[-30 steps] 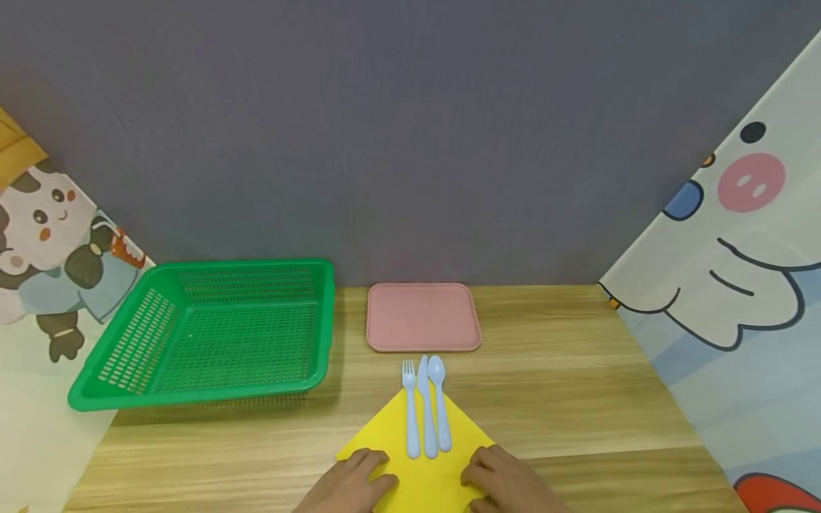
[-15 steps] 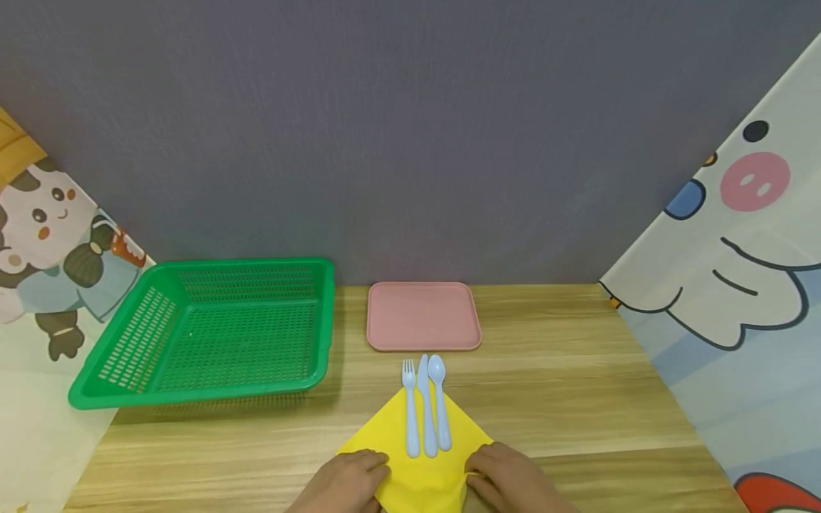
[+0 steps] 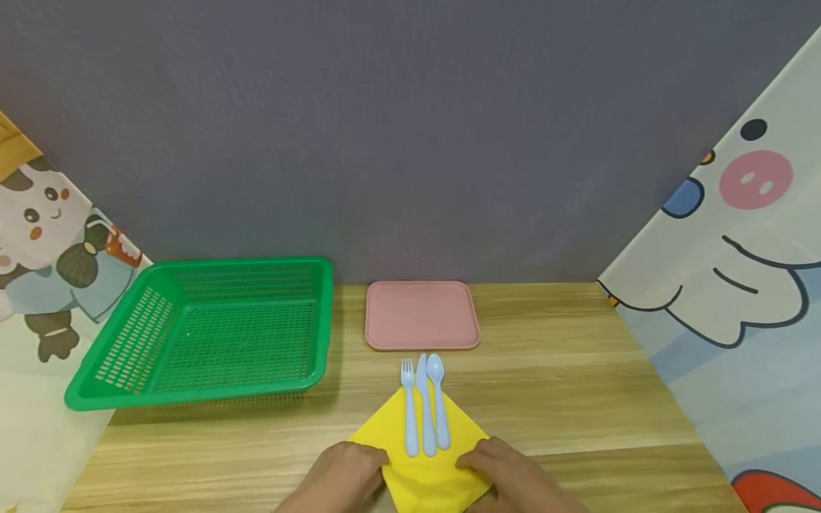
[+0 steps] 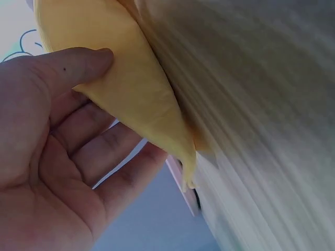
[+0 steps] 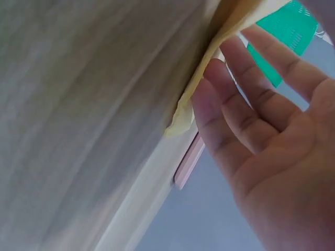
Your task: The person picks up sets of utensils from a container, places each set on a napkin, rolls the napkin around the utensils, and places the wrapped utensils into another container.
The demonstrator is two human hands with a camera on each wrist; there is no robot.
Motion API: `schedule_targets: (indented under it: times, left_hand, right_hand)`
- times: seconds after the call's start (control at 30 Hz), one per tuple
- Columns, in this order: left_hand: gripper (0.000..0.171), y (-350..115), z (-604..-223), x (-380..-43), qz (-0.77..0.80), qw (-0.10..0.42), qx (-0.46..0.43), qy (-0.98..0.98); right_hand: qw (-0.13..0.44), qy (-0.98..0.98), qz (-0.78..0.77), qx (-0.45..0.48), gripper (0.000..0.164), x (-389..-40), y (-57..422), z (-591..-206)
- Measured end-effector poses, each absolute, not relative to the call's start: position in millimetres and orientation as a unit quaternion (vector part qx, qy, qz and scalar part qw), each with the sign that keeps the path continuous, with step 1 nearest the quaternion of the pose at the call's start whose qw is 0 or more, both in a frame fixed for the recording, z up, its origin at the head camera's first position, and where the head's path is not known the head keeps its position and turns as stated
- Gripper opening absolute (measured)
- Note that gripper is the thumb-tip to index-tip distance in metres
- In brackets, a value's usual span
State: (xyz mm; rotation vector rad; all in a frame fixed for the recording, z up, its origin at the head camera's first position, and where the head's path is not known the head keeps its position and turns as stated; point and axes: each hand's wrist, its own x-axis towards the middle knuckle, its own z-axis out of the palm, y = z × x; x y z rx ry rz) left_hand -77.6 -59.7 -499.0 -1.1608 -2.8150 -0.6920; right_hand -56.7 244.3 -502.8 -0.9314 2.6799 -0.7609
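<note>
A yellow napkin (image 3: 423,481) lies cornerwise on the table, its near part lifted and folding upward. On its far half rest a pale blue fork (image 3: 411,420), knife (image 3: 426,413) and spoon (image 3: 440,410), side by side, heads pointing away past the far corner. My left hand (image 3: 343,470) pinches the napkin's left side; in the left wrist view its thumb (image 4: 86,68) presses on the cloth with the fingers behind. At the right side, my right hand (image 3: 503,470) holds the napkin edge, the fingertips against the cloth in the right wrist view; its thumb is largely hidden there.
Beyond the cutlery sits a pink tray (image 3: 423,317) near the grey back panel (image 3: 410,142). To the left stands a green plastic basket (image 3: 327,320) with perforated sides. Cartoon-printed sheets (image 3: 757,285) flank the wooden table (image 3: 564,385).
Both hands have taken up the napkin's near portion, raising and folding it toward the cutlery handles. The left hand has turned slightly. Fork, knife and spoon stay in place.
</note>
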Motion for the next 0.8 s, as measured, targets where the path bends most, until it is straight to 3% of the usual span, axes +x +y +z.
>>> schedule_targets:
  times: [0.1,0.37,0.53,0.8]
  left_hand:
    - [0.026,-60,-498,-81,-0.208,0.005,-0.372,-0.905]
    - [0.021,-60,-497,-87,-0.193,-0.013,-0.344,-0.919]
    - [0.022,-61,-496,-89,-0.189,-0.014,-0.343,-0.920]
    - [0.023,-59,-497,-93,-0.185,-0.008,-0.338,-0.923]
  right_hand:
    - [0.089,0.908,-0.253,-0.323,0.044,-57,244,-504]
    - [0.076,0.912,-0.252,-0.314,0.015,-65,245,-505]
    - [0.082,0.909,-0.282,-0.297,0.027,-73,244,-504]
    - [0.077,0.906,-0.294,-0.296,0.021,-87,243,-500]
